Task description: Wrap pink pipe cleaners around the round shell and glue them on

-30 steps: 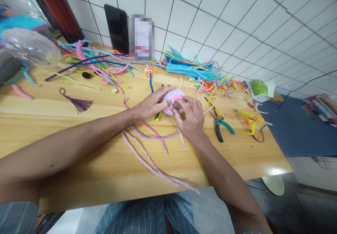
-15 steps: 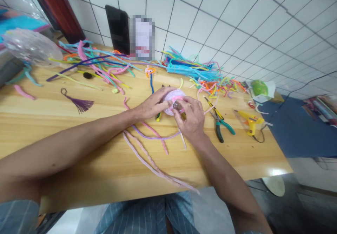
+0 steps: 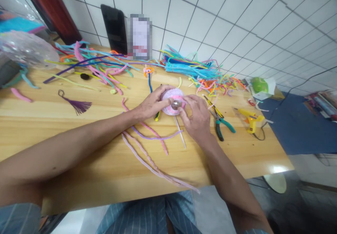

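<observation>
A round lilac-and-pink pipe-cleaner piece point(image 3: 171, 93) is between my hands above the middle of the table, with a shiny, clear brownish dome point(image 3: 176, 104) at its centre. My left hand point(image 3: 154, 104) grips its left side, the thumb lying across the front to the dome's edge. At the right side, my right hand point(image 3: 198, 117) has its bent fingers and thumb against the piece, close to the dome. A thin whitish stick point(image 3: 180, 132) lies just below. Pink and lilac pipe cleaners point(image 3: 155, 138) spread on the wood in front of my left wrist.
Pliers point(image 3: 219, 125) and a yellow glue gun point(image 3: 251, 119) lie to the right. Behind are a blue pipe-cleaner bundle point(image 3: 189, 69), cut scraps point(image 3: 218, 85) and two phones, one black point(image 3: 114, 28). Leftward lie a purple tassel point(image 3: 79, 105) and loose pipe cleaners point(image 3: 92, 63).
My right hand has drawn back slightly to the right, its fingers moving off the dome's front. More of the dome and the round piece shows. My left hand keeps its grip.
</observation>
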### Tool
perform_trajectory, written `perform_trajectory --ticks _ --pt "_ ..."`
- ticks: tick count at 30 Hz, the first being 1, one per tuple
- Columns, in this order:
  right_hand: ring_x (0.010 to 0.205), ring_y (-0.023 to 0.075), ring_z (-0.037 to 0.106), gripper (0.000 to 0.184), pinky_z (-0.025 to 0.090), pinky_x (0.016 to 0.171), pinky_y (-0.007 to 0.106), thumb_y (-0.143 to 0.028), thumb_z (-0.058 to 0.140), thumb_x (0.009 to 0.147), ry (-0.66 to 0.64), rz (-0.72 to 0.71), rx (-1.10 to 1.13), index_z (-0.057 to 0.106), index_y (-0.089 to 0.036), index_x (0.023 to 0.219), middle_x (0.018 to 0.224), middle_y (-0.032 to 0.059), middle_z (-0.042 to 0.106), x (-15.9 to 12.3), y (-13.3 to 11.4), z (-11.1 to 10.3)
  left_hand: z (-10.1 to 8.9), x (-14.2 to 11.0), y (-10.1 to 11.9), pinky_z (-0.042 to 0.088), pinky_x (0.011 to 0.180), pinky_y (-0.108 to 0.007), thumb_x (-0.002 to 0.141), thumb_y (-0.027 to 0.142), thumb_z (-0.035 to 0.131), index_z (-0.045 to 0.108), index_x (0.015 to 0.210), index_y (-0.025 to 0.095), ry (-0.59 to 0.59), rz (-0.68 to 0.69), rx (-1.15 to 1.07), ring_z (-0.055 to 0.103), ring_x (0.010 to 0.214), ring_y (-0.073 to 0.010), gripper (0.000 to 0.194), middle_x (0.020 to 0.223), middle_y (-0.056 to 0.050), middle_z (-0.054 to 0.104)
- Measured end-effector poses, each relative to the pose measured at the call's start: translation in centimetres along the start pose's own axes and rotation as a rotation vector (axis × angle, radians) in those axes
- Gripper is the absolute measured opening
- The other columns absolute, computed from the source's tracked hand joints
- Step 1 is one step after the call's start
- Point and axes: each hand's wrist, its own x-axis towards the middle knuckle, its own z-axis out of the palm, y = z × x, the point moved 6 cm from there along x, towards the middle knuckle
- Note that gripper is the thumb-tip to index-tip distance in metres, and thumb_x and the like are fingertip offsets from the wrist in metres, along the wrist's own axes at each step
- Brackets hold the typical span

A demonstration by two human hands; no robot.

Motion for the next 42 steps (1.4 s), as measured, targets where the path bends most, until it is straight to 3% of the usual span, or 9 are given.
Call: perform_trajectory --ticks 7,13,15,20,23,26,33,38,42 --pt "0.098 0.0243 0.071 0.017 0.052 0.092 0.041 -0.025 0.058 0.105 0.051 0.019 -0.118 0.074 -0.023 0.111 0.102 0.0078 0.079 0.3 1.6 -1.1 0.1 0.0 -0.2 0.048 0.117 -0.039 0.096 0.056 0.064 0.054 0.145 0.018 -0.020 -0.025 0.009 0.060 0.133 -0.0275 0.063 0.143 -0.010 0.062" --pt "0.104 0.0263 0.073 0.013 0.053 0.097 0.046 -0.025 0.063 0.102 0.214 0.021 -0.164 0.074 -0.024 0.111 0.107 0.0075 0.080 0.8 1.5 -3.5 0.0 -0.2 0.1 0.046 0.120 -0.041 0.097 0.049 0.065 0.055 0.144 0.018 -0.011 -0.005 -0.019 0.059 0.135 -0.0282 0.057 0.143 -0.011 0.063" --pt "0.102 0.0254 0.073 0.012 0.055 0.095 0.044 -0.026 0.064 0.102 0.153 0.050 -0.114 0.074 -0.025 0.110 0.104 0.0068 0.080 0.9 1.0 -4.1 0.0 -0.3 0.1 0.047 0.119 -0.042 0.097 0.050 0.064 0.055 0.144 0.018 -0.011 -0.012 -0.025 0.060 0.134 -0.0290 0.057 0.143 -0.011 0.063" --pt "0.095 0.0214 0.076 0.011 0.059 0.088 0.036 -0.027 0.066 0.101 -0.222 0.051 0.070 0.074 -0.023 0.108 0.101 0.0047 0.081 -0.1 -1.5 -4.5 -0.1 -0.3 0.1 0.051 0.116 -0.043 0.096 0.055 0.065 0.058 0.141 0.019 0.009 -0.023 -0.023 0.062 0.131 -0.0298 0.058 0.140 -0.011 0.066" --pt "0.096 0.0212 0.077 0.010 0.059 0.088 0.035 -0.027 0.067 0.101 -0.277 0.091 0.061 0.074 -0.023 0.106 0.100 0.0047 0.082 -1.7 -0.9 -5.9 -0.2 -0.3 -0.3 0.049 0.119 -0.045 0.097 0.057 0.064 0.057 0.142 0.020 0.016 -0.036 0.005 0.061 0.132 -0.0303 0.060 0.142 -0.011 0.065" --pt "0.092 0.0206 0.077 0.013 0.060 0.084 0.034 -0.029 0.066 0.100 -0.156 0.220 -0.015 0.076 -0.023 0.106 0.099 0.0053 0.083 -4.1 3.2 -8.6 -0.2 -0.3 -0.5 0.048 0.120 -0.047 0.097 0.059 0.064 0.057 0.143 0.021 0.011 -0.047 0.018 0.061 0.132 -0.0312 0.060 0.143 -0.011 0.065" --pt "0.100 0.0272 0.072 0.029 0.055 0.100 0.046 -0.039 0.070 0.083 0.028 0.909 -0.300 0.074 -0.019 0.104 0.110 0.0123 0.079 -12.5 18.6 -13.8 -0.3 -0.4 -0.8 0.045 0.124 -0.053 0.095 0.065 0.065 0.057 0.144 0.020 0.019 -0.067 0.004 0.059 0.137 -0.0355 0.067 0.147 -0.012 0.063" --pt "0.115 0.0331 0.066 0.054 0.052 0.104 0.051 -0.041 0.072 0.076 0.110 1.121 -0.348 0.064 -0.012 0.121 0.129 0.0240 0.069 -15.8 23.9 -15.7 -0.5 -0.4 -1.1 0.044 0.125 -0.056 0.095 0.067 0.064 0.058 0.144 0.021 0.021 -0.056 0.022 0.059 0.138 -0.0373 0.068 0.147 -0.013 0.064" --pt "0.100 0.0308 0.068 0.046 0.055 0.092 0.046 -0.042 0.081 0.068 0.022 1.213 -0.239 0.069 -0.017 0.104 0.107 0.0146 0.074 -16.0 26.8 -15.4 -0.4 -0.4 -1.0 0.044 0.125 -0.050 0.097 0.062 0.063 0.055 0.147 0.019 0.002 -0.033 0.048 0.060 0.138 -0.0330 0.066 0.148 -0.013 0.063"
